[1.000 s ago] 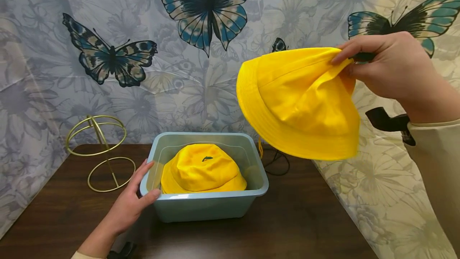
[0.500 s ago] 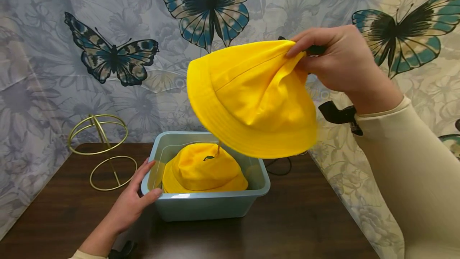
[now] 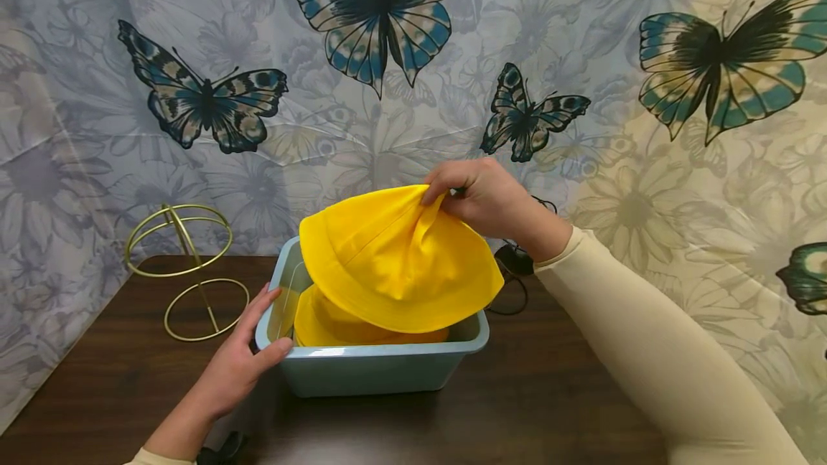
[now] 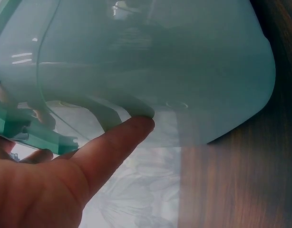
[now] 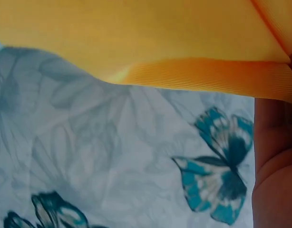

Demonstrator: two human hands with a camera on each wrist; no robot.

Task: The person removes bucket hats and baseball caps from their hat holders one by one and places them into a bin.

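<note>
My right hand (image 3: 486, 198) pinches a yellow bucket hat (image 3: 400, 264) by the crown, and its brim hangs down over the bin. In the right wrist view the hat's yellow cloth (image 5: 136, 38) fills the top, with part of the hand (image 5: 277, 166) at the right edge. Below it, a second yellow hat (image 3: 336, 321) lies in the blue-grey plastic bin (image 3: 375, 372), mostly covered by the first. My left hand (image 3: 235, 364) rests against the bin's front-left corner, its fingers extended. In the left wrist view a straight digit (image 4: 120, 145) touches the glossy bin wall (image 4: 155, 61).
A gold wire stand (image 3: 205, 282) with rings stands on the dark wooden table (image 3: 543, 393), left of the bin. A black cable (image 3: 517, 303) lies behind the bin's right side. A butterfly-print cloth (image 3: 375, 135) hangs behind the table.
My right hand has moved left and down with the hat, from beside the bin to low over it, covering most of the second hat. The left hand stays at the bin's corner.
</note>
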